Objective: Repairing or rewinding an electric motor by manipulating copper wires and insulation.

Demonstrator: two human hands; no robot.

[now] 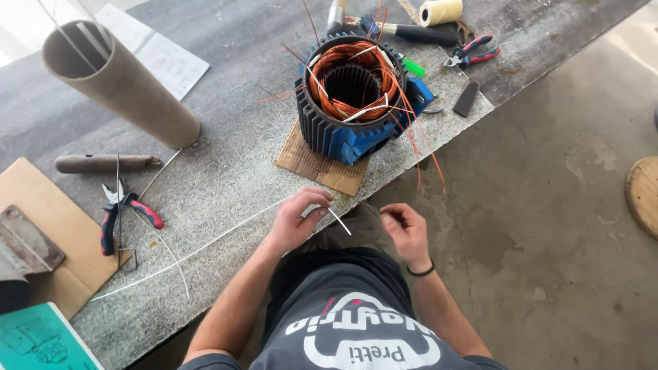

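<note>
My left hand (299, 218) pinches the end of a thin white sleeve tube (205, 247) that trails left across the grey bench top (226, 171). A short piece of it sticks out toward my right hand (406, 229), whose fingers are curled a little to the right, off the bench edge; I cannot tell if they hold anything. Behind the hands a blue motor stator (353, 103) with copper windings and loose orange wire ends stands on a small cardboard pad (312, 164).
Red-handled pliers (120, 212) lie at the left beside a wooden-handled tool (103, 163) and a cardboard tube (120, 82). More pliers (473, 51), a twine spool (440, 11) and a knife lie at the back. Concrete floor is on the right, with a round wooden disc (644, 195).
</note>
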